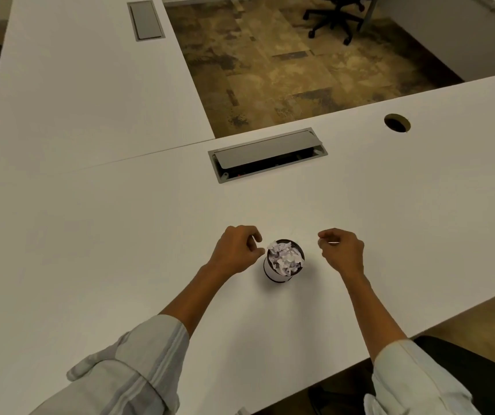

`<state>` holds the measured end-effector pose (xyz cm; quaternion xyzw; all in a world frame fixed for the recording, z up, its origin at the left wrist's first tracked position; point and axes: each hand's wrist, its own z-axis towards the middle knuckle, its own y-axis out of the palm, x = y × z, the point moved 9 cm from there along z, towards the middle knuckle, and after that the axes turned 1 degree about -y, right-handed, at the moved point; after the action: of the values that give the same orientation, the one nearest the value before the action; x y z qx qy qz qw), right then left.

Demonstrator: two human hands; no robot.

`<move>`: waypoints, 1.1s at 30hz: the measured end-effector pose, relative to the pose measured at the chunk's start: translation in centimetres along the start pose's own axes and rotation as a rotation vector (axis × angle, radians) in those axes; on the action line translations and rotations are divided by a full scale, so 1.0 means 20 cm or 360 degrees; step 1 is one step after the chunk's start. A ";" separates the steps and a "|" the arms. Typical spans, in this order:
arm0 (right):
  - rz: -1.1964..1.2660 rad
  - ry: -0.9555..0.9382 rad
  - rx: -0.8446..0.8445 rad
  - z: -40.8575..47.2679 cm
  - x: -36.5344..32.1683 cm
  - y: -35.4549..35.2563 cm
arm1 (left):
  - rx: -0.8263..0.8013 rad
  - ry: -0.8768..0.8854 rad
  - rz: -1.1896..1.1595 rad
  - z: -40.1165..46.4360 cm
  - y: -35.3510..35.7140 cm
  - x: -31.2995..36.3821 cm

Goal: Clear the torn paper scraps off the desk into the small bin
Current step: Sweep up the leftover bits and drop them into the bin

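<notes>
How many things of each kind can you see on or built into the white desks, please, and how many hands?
Small bin, filled with crumpled paper scraps: 1
Grey cable hatches: 2, one open, one shut on the far desk
Round cable hole: 1
Hands: 2, left hand and right hand
Loose scraps visible on the desk: 0
Total: 6

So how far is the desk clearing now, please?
Mostly done: the small bin is heaped with paper scraps, and the desk shows none loose. The right hand seems to pinch a last tiny piece; the left hand looks empty. Only that drop remains.
</notes>
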<state>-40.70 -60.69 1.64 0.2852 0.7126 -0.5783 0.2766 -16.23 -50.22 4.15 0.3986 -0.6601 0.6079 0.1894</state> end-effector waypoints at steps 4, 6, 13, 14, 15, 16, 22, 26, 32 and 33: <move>-0.0248 -0.0165 -0.0291 0.11 0.04 0.17 | 0.0023 -0.0029 -0.0005 -0.07 -0.02 -0.08; -0.0394 -0.0320 -0.0520 0.14 0.02 0.29 | 0.0018 -0.0052 0.0009 -0.09 -0.02 -0.12; -0.0981 -0.0809 -0.0875 0.09 0.02 0.51 | -0.0036 -0.0083 0.0062 -0.13 -0.01 -0.23; -0.0976 -0.0847 -0.0838 0.09 0.02 0.50 | -0.0036 -0.0093 0.0061 -0.13 -0.01 -0.25; -0.0971 -0.0864 -0.0797 0.09 0.02 0.49 | -0.0041 -0.0102 0.0061 -0.13 0.00 -0.26; -0.0955 -0.0839 -0.0756 0.10 0.04 0.47 | -0.0050 -0.0110 0.0061 -0.13 0.00 -0.27; -0.0280 -0.0192 -0.0259 0.14 0.18 0.19 | -0.0080 -0.0120 0.0019 -0.13 0.06 -0.27; 0.0344 -0.0043 -0.0230 0.05 0.03 0.08 | -0.0063 -0.0069 -0.0033 -0.10 0.10 -0.20; -0.0206 -0.0468 -0.0535 -0.16 -0.34 0.15 | -0.0088 0.0006 -0.0141 -0.06 0.15 -0.07; -0.0296 -0.0454 -0.0529 -0.17 -0.35 0.14 | -0.0085 0.0012 -0.0155 -0.06 0.15 -0.07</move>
<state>-34.23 -57.45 5.44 0.0842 0.7748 -0.5106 0.3633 -17.93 -48.76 1.54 0.4228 -0.6551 0.5817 0.2319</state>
